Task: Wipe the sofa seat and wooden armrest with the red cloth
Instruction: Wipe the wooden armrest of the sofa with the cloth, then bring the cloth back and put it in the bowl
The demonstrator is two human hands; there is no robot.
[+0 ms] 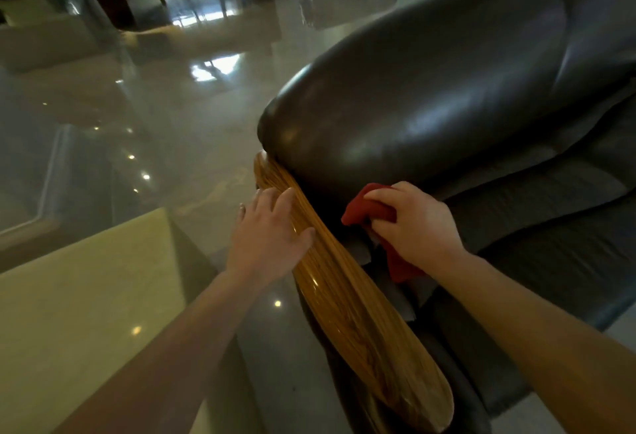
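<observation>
Red cloth (373,211) sits bunched in the closed right hand (413,223), low in the gap between the wooden armrest (347,299) and the dark sofa seat (550,227). The armrest runs long from near to far, just left of the cloth; the left hand (272,227) lies flat and open on it.
</observation>
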